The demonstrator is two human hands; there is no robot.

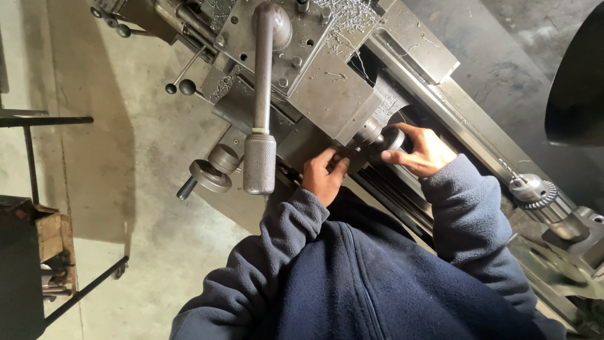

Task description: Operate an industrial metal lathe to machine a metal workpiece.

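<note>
I look down on a metal lathe (327, 94). My right hand (420, 150) grips a small round handwheel (389, 137) at the end of the grey slide. My left hand (323, 175) rests with its fingers on the lathe body just left of that handwheel, touching the casting below the slide. Both arms wear dark blue fleece sleeves. A long lever with a knurled grip (259, 162) hangs down left of my left hand.
A larger handwheel (211, 176) sits at the carriage front. A drill chuck (535, 192) on the tailstock is at the right. Metal chips (349, 16) lie on the toolpost. A dark frame and wooden box (50, 236) stand on the concrete floor at left.
</note>
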